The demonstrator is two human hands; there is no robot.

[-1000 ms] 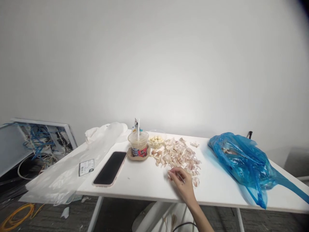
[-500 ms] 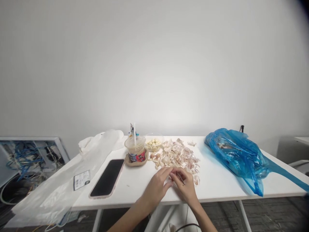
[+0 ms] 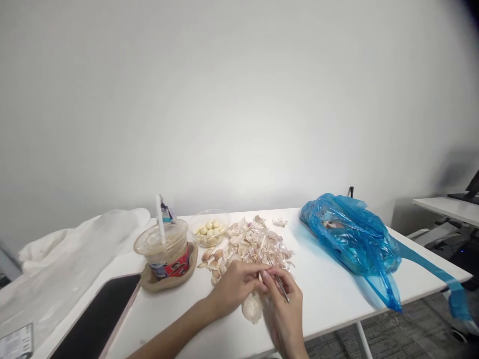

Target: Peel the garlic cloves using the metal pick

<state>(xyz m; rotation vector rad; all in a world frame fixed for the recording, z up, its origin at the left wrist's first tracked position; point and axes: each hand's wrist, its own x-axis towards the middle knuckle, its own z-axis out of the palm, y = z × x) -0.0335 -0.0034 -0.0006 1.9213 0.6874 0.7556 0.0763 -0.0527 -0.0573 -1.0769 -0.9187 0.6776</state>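
– Tight was the grip of the right hand (image 3: 286, 311) on a thin metal stick (image 3: 280, 286). The stick lay slanted across its fingers.
– And the left hand (image 3: 234, 285)?
– Its fingertips were pinched shut on a small clove (image 3: 263, 273), I think. Most of it was hidden, so I could not be sure.
– Where was that?
– Low over the table (image 3: 337, 299), near the front edge and just in front of the pile of skins (image 3: 258, 244). The two hands touched each other there. A pale scrap (image 3: 252, 306) lay under them.
– How could that bit be done well?
– Small, slow moves seemed best to me. The stick looked pointy and one end sat close to the left fingers, so it should point away from them. The clove was tiny and maybe slippery. It needed a firm pinch, but not one hard enough to squash it.
– What else was close by?
– A clear bowl (image 3: 210, 232) of peeled garlic stood behind the pile. A cup (image 3: 164, 247) with a straw (image 3: 160, 224) sat to the left of it, and a phone (image 3: 97, 319) lay nearer the front. A blue bag (image 3: 348, 234) lay well apart on the right. I'd say the left arm should keep away from the cup, because it could tip.
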